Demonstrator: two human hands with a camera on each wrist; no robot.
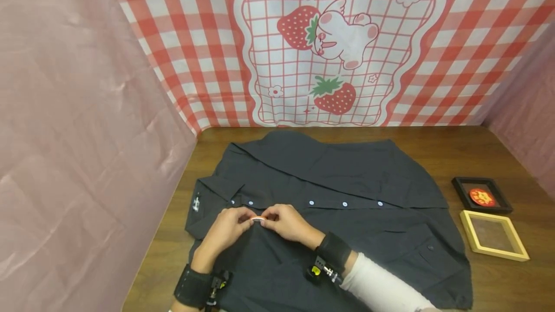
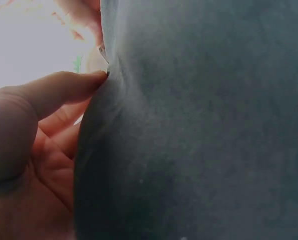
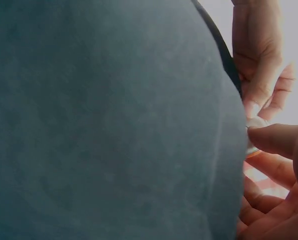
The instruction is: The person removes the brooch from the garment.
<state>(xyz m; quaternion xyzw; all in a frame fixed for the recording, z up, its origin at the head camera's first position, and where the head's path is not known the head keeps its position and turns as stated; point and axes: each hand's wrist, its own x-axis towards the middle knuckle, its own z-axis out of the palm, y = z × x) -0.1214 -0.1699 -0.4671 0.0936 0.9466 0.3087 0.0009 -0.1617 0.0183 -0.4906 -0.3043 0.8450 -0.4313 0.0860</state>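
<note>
A dark grey button-up shirt [image 1: 355, 249] lies spread on the wooden table, its collar toward the left. At its front placket, the left hand [image 1: 227, 227] and right hand [image 1: 288, 223] pinch a small round pin badge [image 1: 257, 218] from either side, thumbs toward the body. From the head the badge shows edge-on, with an orange and white rim. Raised shirt cloth [image 2: 198, 120] fills most of the left wrist view, beside the left thumb. In the right wrist view, the badge's pale back [image 3: 256, 122] shows between both hands' fingertips, touching the cloth edge.
At the right stand a black square frame [image 1: 461, 194] with a round red and yellow badge [image 1: 482, 197] in it, and a yellow frame [image 1: 494, 253] in front. A red checked strawberry cloth [image 1: 208, 47] hangs behind. Pink cloth [image 1: 86, 134] borders the left side.
</note>
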